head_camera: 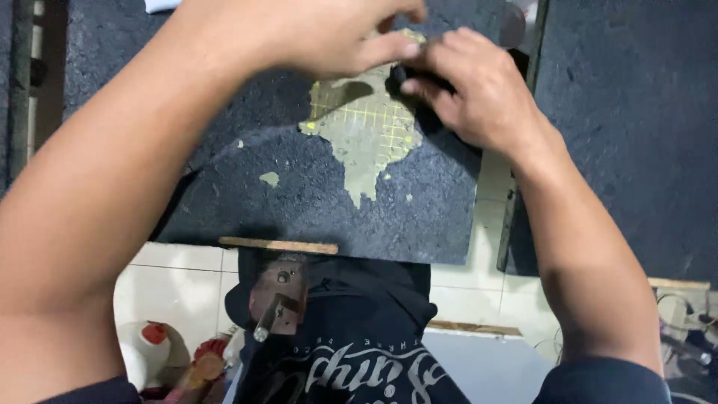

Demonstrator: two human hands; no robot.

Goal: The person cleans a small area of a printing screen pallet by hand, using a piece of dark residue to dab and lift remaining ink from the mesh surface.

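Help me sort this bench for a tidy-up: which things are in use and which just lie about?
In use: left hand and right hand pinching a small dark piece over the worn cutting mat.
Lying about: wooden stick, metal clamp, white bottle on the floor.

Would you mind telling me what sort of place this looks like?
Probably a small home workshop: a worn dark work board with a gridded cutting mat showing through, a rusty metal clamp beneath, over white floor tiles.
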